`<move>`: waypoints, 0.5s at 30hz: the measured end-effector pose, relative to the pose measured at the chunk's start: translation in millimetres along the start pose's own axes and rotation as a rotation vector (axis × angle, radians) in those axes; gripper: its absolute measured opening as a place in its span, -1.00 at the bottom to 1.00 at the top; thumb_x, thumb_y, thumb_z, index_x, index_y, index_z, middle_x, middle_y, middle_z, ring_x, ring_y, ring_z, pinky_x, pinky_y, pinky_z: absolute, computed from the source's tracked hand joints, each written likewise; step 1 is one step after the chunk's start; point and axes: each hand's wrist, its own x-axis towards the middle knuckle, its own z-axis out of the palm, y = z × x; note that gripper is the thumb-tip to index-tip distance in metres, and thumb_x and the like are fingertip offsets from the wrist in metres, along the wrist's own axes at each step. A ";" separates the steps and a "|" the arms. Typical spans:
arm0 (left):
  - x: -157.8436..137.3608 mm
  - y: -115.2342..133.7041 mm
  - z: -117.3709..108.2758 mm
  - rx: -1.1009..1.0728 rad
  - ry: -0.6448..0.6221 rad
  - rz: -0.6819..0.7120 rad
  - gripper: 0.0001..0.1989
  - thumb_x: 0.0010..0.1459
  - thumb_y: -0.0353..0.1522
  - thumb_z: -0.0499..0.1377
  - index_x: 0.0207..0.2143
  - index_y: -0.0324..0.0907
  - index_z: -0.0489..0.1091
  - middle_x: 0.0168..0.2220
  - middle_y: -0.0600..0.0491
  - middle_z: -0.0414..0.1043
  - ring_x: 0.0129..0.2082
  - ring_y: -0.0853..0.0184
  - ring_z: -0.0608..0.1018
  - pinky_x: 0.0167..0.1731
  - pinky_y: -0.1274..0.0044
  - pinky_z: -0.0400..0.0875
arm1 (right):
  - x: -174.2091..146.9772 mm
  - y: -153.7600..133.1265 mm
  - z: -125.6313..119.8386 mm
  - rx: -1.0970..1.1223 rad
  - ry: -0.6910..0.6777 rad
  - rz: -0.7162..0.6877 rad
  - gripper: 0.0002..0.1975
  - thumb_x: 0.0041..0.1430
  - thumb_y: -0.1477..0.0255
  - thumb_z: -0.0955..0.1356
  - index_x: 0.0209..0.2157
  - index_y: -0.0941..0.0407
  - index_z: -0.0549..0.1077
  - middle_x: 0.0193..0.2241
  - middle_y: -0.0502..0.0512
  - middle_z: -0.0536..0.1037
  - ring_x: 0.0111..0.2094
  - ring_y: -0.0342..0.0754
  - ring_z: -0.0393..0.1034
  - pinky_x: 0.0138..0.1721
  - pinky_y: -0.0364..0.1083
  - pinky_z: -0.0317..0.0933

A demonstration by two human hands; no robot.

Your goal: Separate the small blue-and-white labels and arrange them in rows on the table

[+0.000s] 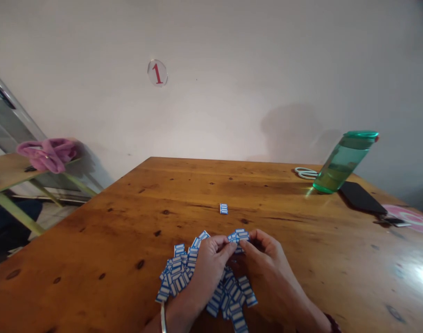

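Observation:
A few small blue-and-white printed labels (240, 235) are held up between my two hands just above the table. My left hand (211, 261), closed in a pinch, grips their left side. On the right side, the thumb and fingers of my right hand (272, 261) are pinched on them too. Under and around my left wrist lies a loose, overlapping pile of the same labels (178, 275), partly hidden by the hand and forearm. Farther off, a small label or short stack (224, 209) lies by itself. The print is too small to read.
The wooden table (128, 222) meets a pale wall. At the right are a tilted-looking green water bottle (343, 162), a white coiled cable (306, 173), a dark flat device (361, 198) and a pink round mat (411, 218). A pink cloth (48, 154) lies on another table at left.

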 end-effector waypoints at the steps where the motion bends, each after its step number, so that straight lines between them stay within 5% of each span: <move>1: -0.1 0.1 0.0 -0.006 0.002 -0.001 -0.73 -0.10 -0.19 0.20 -0.60 -0.24 0.36 -0.61 0.09 0.39 -0.56 0.33 0.45 -0.53 0.52 0.35 | 0.0 -0.3 -0.2 0.001 0.000 -0.002 -0.69 -0.22 0.24 0.47 -0.58 0.15 0.36 -0.63 -0.03 0.44 -0.58 -0.13 0.29 -0.53 -0.15 0.17; 15: 0.6 -3.0 4.3 -0.106 -0.099 -0.032 -0.66 -0.19 -0.12 0.26 -0.56 -0.23 0.34 -0.64 0.15 0.35 -0.64 0.37 0.43 -0.57 0.51 0.36 | -2.5 -2.1 -2.5 0.221 -0.206 0.194 -0.76 -0.14 0.33 0.46 -0.50 0.15 0.38 -0.58 -0.05 0.42 -0.58 -0.17 0.30 -0.52 -0.15 0.18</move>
